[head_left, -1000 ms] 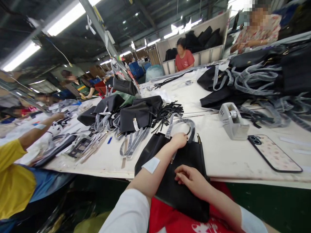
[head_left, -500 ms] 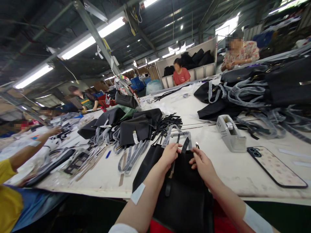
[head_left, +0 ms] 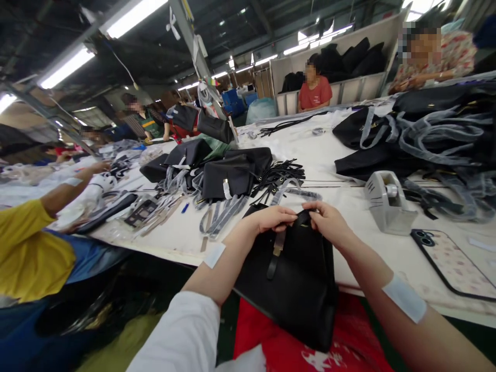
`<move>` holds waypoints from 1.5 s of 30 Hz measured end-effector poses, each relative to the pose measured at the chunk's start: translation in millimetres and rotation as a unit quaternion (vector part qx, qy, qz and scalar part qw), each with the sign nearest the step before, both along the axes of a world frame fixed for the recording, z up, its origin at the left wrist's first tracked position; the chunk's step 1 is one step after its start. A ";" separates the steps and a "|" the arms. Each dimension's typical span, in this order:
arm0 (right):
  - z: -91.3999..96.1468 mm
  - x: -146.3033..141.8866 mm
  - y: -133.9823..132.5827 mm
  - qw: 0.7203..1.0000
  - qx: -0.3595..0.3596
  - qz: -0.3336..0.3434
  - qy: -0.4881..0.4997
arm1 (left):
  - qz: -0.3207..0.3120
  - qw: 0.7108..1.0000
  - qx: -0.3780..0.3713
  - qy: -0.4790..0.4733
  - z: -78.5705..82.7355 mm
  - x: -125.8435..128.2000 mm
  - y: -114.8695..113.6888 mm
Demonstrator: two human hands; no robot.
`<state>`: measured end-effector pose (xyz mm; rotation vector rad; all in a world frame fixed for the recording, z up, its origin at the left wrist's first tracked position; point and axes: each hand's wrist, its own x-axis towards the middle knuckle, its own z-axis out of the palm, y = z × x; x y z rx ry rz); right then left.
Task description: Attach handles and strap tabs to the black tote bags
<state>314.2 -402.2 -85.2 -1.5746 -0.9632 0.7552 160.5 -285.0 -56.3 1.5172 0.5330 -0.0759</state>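
Note:
A black handbag (head_left: pixel 298 294) leans over the table's front edge toward me, with a gold clasp (head_left: pixel 278 243) and a hanging tab on its front. At the bag's top, my left hand (head_left: pixel 274 219) pinches a short black strap (head_left: pixel 304 218) from the left. My right hand (head_left: pixel 324 218) grips the same strap from the right, thumb and fingers closed near its end. The fingers partly cover the strap and the bag's opening. Just behind the hands lies a plastic-wrapped handle (head_left: pixel 289 190).
A tape dispenser (head_left: pixel 389 204) and a phone (head_left: pixel 457 261) lie to the right. Black bags (head_left: pixel 225 178) and a bundle of black straps (head_left: pixel 281 178) sit beyond the hands. More bags (head_left: pixel 372 157) are piled at right. A co-worker's yellow sleeve (head_left: pixel 31 243) is at left.
My hands have come closer together over the strap, which stood upright before and now bends down. The view has shifted left and down, showing more of the bag's lower front.

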 end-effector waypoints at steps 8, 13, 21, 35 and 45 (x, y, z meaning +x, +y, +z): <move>-11.9 15.5 -2.0 0.989 -0.053 -0.007 -0.139 | -0.018 0.998 -0.005 0.057 -2.5 -2.9 2.7; 10.5 2.4 -14.6 0.957 0.045 -0.034 -0.283 | -0.085 0.996 -0.020 0.036 -1.7 -4.2 4.6; 21.4 -29.2 -37.7 0.898 0.104 0.064 -0.422 | -0.119 0.993 -0.015 0.006 -14.2 -19.5 26.3; 19.5 -7.2 -9.7 0.948 0.009 0.130 -0.290 | -0.017 0.993 0.117 -0.024 0.7 -25.1 9.5; 50.3 -38.7 -48.5 0.938 0.023 0.090 -0.334 | 0.020 0.920 0.387 -0.061 17.9 -46.3 -17.1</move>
